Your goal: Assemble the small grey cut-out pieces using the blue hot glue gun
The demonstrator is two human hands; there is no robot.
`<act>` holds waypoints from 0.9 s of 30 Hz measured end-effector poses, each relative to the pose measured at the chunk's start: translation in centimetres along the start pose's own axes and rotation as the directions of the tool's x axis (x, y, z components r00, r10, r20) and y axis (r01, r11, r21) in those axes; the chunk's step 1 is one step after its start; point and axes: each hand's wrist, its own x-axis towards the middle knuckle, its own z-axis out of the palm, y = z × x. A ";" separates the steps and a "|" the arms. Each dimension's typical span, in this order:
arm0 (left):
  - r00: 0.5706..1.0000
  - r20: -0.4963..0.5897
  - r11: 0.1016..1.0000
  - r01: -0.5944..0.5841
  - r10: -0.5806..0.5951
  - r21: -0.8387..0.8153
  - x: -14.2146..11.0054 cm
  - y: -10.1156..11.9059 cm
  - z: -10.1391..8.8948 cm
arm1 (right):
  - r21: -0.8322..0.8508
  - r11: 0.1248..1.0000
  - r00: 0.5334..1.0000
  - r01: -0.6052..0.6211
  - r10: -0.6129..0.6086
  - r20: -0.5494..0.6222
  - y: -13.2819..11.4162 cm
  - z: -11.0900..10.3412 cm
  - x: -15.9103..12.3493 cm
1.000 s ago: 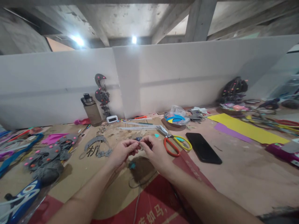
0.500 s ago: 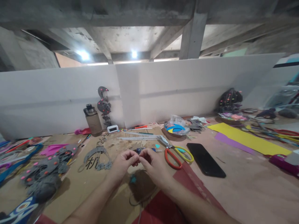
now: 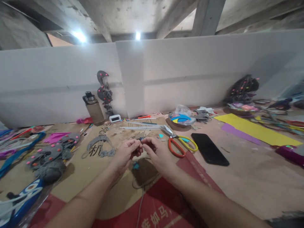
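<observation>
My left hand [image 3: 127, 153] and my right hand [image 3: 156, 155] meet over the cardboard, their thumbs and fingertips pinched close together. What they pinch is small and mostly covered by the fingers. A dark blue bit [image 3: 140, 138] shows just behind the fingertips; whether it is held, I cannot tell. Below the hands lies a small teal piece [image 3: 136, 165] in the shadow, and a thin grey cord [image 3: 140, 202] curls there and runs towards me. Right of my right hand rest scissors [image 3: 177, 145] with one red and one yellow handle. A teal scrap [image 3: 161, 135] lies near their blades.
A black phone [image 3: 209, 148] lies right of the scissors. Grey felt pieces with pink dots [image 3: 51, 152] and a grey curved piece [image 3: 102, 144] are at left. Behind stand a bottle [image 3: 93, 109] and a metal bowl [image 3: 181, 125]. Yellow [image 3: 258, 128] and purple sheets [image 3: 239, 133] lie at right.
The view has tilted down, so everything sits higher and more of the red printed sheet shows. Both hands keep their pinch, with only slight finger movement.
</observation>
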 end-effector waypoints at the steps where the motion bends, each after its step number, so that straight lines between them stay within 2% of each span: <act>1: 1.000 0.003 1.000 0.002 -0.002 0.002 0.0 0.0 0.0 | -0.019 1.000 1.000 0.005 -0.005 -0.003 -0.1 -0.1 0.0; 12: 0.999 0.036 1.000 0.009 -0.010 0.029 0.0 0.0 0.3 | -0.143 0.989 0.999 0.039 -0.043 -0.023 -0.7 -0.6 0.2; 18: 0.999 0.047 0.995 -0.006 0.001 0.101 -0.2 0.1 0.3 | -0.201 0.979 0.999 0.019 -0.026 -0.033 -0.5 -0.3 0.2; 23: 0.994 0.107 0.993 0.026 -0.038 0.114 -0.3 0.2 0.4 | -0.142 0.990 0.997 -0.027 0.015 -0.080 0.0 -0.3 0.5; 27: 0.996 0.088 0.996 0.019 -0.027 0.090 -0.2 0.2 0.3 | -0.035 0.998 0.997 -0.053 0.051 -0.056 0.2 -0.6 0.6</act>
